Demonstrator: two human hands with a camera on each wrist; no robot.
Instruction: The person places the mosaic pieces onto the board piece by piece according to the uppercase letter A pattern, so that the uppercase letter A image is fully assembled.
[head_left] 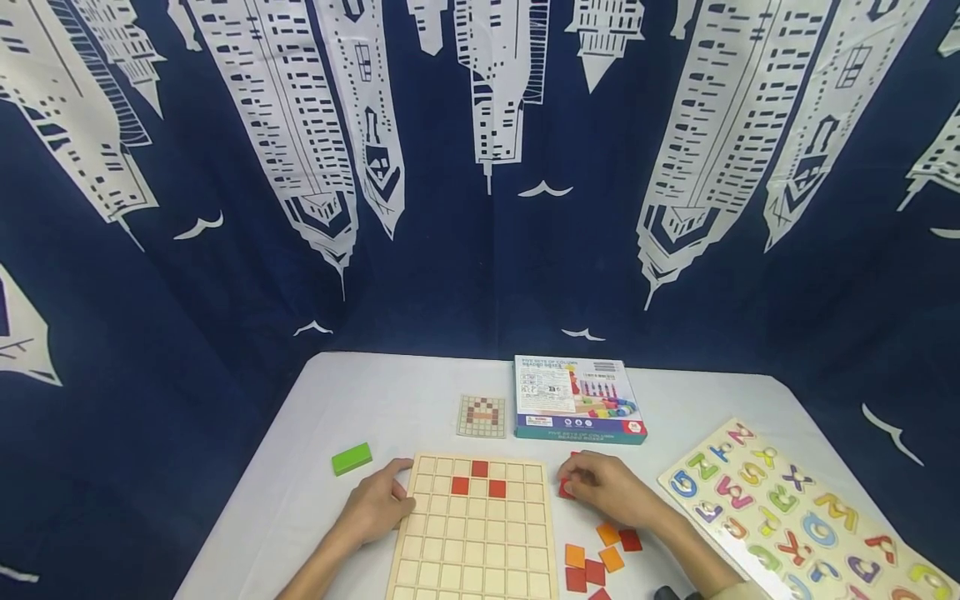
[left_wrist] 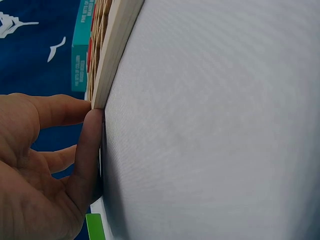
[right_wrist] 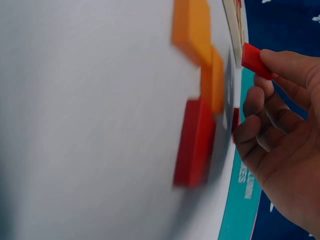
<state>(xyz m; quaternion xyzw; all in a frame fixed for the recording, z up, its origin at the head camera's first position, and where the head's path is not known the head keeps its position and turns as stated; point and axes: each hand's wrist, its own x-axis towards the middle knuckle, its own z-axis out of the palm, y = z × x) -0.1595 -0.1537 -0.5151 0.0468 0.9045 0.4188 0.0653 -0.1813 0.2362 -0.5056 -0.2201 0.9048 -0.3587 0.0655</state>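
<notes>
My left hand [head_left: 375, 502] holds the left edge of a wooden grid board [head_left: 465, 529], thumb and a finger meeting its rim in the left wrist view. Three red squares sit in the board's upper cells: a top one [head_left: 480, 468], a left one [head_left: 460, 486] and a right one [head_left: 497, 489]. To the board's right, my right hand [head_left: 611, 490] pinches a red square tile [right_wrist: 255, 61] between thumb and fingers. The right wrist view shows this tile raised off the table. Behind the fingers, another red tile [right_wrist: 235, 120] is partly hidden.
Loose orange tiles [head_left: 574, 556] and red tiles [head_left: 595, 572] lie near the board's right side. A small pattern card [head_left: 482, 417] and a boxed set [head_left: 577, 400] stand behind it. A green block [head_left: 352, 459] is left; an alphabet puzzle [head_left: 783, 510] lies right.
</notes>
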